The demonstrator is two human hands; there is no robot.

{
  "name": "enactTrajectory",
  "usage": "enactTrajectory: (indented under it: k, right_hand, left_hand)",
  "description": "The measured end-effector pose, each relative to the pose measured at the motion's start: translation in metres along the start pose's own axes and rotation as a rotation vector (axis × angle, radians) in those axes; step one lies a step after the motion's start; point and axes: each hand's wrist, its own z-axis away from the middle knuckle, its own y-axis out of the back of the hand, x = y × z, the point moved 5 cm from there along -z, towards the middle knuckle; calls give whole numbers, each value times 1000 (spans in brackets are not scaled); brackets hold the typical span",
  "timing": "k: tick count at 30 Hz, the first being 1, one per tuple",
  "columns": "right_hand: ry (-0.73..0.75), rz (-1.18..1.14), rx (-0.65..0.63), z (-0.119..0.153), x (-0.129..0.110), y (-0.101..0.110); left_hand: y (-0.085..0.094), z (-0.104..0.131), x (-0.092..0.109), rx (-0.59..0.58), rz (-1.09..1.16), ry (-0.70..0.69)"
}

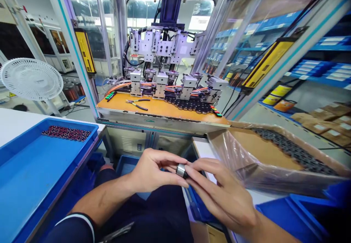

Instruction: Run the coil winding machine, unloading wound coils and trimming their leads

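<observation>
A small silver metal ring with dark edges (181, 170) is held between both hands above my lap. My left hand (149, 170) comes from the left, its thumb and fingers closed round the ring. From the right, my right hand (227, 195) pinches the same ring with its fingertips, hiding part of it. Behind the hands stands an orange-topped bench (120, 104), where a pair of pliers (138, 104) lies with its handles spread. Several dark round parts (189, 105) are lined up on the bench's right half.
A multi-head machine (164, 45) rises over the bench between framed panels. At left, a blue tray (30, 195) holds rows of small red-and-dark parts (67, 133). A plastic-lined box (233, 151) with dark parts stands right, above a blue bin (290, 213). A white fan (33, 78) is far left.
</observation>
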Motion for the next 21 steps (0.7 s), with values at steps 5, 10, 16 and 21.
enactTrajectory:
  k: [5, 10, 16, 21]
  right_hand:
    - [-36, 81, 55, -14, -5, -16]
    - [-33, 277, 195, -20, -7, -34]
    - [-260, -82, 131, -30, 18, -60]
    - [-332, -303, 82, -32, 39, -79]
  left_hand:
    - [12, -3, 4, 8, 140, 45]
    - [14, -9, -6, 74, 328, -12]
    - [54, -29, 18, 45, -229, -346]
    - [76, -39, 21, 117, -393, -385]
